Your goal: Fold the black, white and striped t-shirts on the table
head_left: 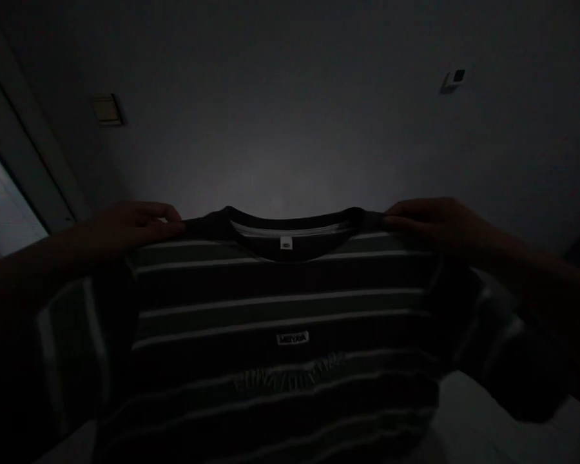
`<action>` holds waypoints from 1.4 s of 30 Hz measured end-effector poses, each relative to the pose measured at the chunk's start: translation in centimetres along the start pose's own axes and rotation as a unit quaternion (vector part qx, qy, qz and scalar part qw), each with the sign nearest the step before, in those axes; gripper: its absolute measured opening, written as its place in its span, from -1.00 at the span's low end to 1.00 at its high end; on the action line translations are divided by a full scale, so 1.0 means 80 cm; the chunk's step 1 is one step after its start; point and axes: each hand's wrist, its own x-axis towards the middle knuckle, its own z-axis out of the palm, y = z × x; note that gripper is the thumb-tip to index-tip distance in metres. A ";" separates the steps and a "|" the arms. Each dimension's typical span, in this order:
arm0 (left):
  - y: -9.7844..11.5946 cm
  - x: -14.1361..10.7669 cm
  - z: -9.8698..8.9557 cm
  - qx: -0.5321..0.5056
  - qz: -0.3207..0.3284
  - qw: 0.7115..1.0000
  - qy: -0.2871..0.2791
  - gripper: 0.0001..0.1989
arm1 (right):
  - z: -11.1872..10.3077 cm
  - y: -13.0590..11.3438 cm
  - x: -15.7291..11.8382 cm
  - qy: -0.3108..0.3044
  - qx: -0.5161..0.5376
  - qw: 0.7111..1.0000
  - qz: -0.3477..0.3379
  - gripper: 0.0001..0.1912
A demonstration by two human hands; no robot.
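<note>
A dark striped T-shirt (280,296) with thin pale bands hangs spread out in front of me, seen in dim light. My left hand (135,229) pinches it at the left end of the ribbed collar (290,222), and my right hand (430,225) pinches the opposite end. A small white neck tag (285,243) shows inside the collar. Lower down, a small white chest label (292,338) sits above faint lettering. The sleeves droop at both sides, partly lost in shadow.
Behind the shirt is a dim wall with a square wall switch (109,109) and a small wall fitting (453,80). A door frame (29,129) runs along the left side. White bedding (488,419) shows at the lower right.
</note>
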 end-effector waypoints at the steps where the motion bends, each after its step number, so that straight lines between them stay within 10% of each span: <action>1: -0.007 0.007 0.008 0.001 0.000 1.000 -0.014 -0.65 | 0.010 0.007 0.008 -0.052 0.007 0.999 -0.010 -0.40; 9: -0.108 0.016 0.151 0.012 -0.009 0.945 -0.325 -0.70 | 0.225 0.171 0.004 -0.191 -0.116 0.975 0.018 -0.76; 15: -0.221 -0.003 0.291 0.117 -0.010 0.923 -0.367 -0.76 | 0.353 0.258 -0.007 -0.255 -0.228 0.938 0.058 -0.74; 19: -0.257 -0.009 0.325 0.137 -0.019 0.913 -0.383 -0.77 | 0.385 0.286 0.001 -0.278 -0.261 0.922 0.065 -0.73; 32: -0.265 0.050 0.377 0.248 -0.023 0.903 -0.350 -0.74 | 0.418 0.316 0.074 -0.252 -0.335 0.907 0.048 -0.69; 37: -0.185 -0.015 0.433 0.266 0.035 0.937 -0.224 -0.52 | 0.473 0.239 0.042 -0.163 -0.322 0.932 0.047 -0.56; 42: -0.170 -0.082 0.450 0.263 0.068 0.926 -0.263 -0.39 | 0.514 0.192 -0.016 -0.251 -0.246 0.936 0.010 -0.40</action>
